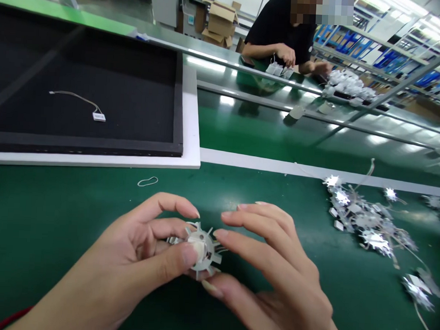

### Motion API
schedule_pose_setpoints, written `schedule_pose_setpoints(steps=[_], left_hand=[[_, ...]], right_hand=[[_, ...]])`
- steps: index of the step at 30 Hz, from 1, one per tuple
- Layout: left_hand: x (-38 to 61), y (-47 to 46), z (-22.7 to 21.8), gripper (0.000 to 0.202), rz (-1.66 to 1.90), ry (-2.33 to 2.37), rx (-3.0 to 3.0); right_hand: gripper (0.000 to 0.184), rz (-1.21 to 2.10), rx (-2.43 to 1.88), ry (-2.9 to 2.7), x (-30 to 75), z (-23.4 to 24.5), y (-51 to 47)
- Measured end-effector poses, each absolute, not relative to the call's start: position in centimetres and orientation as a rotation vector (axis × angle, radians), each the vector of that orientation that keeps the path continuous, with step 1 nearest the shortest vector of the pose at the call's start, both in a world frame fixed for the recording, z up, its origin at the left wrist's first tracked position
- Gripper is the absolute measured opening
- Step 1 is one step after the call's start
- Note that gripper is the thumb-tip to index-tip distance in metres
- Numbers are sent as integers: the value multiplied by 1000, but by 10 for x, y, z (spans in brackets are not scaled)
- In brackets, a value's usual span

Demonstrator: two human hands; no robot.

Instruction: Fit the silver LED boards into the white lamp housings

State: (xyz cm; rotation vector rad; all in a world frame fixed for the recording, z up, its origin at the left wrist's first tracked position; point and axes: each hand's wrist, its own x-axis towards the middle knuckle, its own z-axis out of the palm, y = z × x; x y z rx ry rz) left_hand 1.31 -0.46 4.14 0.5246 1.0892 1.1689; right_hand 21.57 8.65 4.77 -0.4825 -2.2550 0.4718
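Centrally, one pale spiked disc [206,257] was held in the left hand [131,263], pinched between thumb and fingers, the thumb pressing its upper face. Right hand [284,270]: half-curled, thumb and fingers parted at the disc's right edge; whether the fingertips touched it could not be told. Thin pale wires [221,249] ran from the disc toward the right hand. Beyond the left hand lay one small pale loop [148,182] on the green tabletop [76,197]; farther off, one black panel [142,118] with a white border, bearing a cable [77,96] with a small white block [98,117]. Right of the right hand lay a loose pile of similar spiked parts [367,217], wires trailing. Well beyond both hands, a co-worker [277,26] in black sleeves handled white pieces [278,70].
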Motion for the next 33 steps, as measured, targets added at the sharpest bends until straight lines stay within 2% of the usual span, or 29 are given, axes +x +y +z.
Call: schedule_pose_setpoints(steps=[5,9,18,24,30,33], left_hand=[[23,-8,54,27,1129,1394,589],[31,-9,61,21,1139,1478,540],[10,-10,43,13,1100,1349,829],[12,-7,44,13,1107,1223,681],[14,-2,58,19,1088,1289,585],[15,1,62,18,1115,1308,525]], right_hand=[[13,546,-482,-2246,215,52,91],[19,546,-442,-2264,216,52,93],[17,489,-407,-2240,214,51,93],[17,521,-395,-2274,216,53,93],[18,704,-462,-2212,215,50,87],[20,564,-508,-2207,213,45,84]])
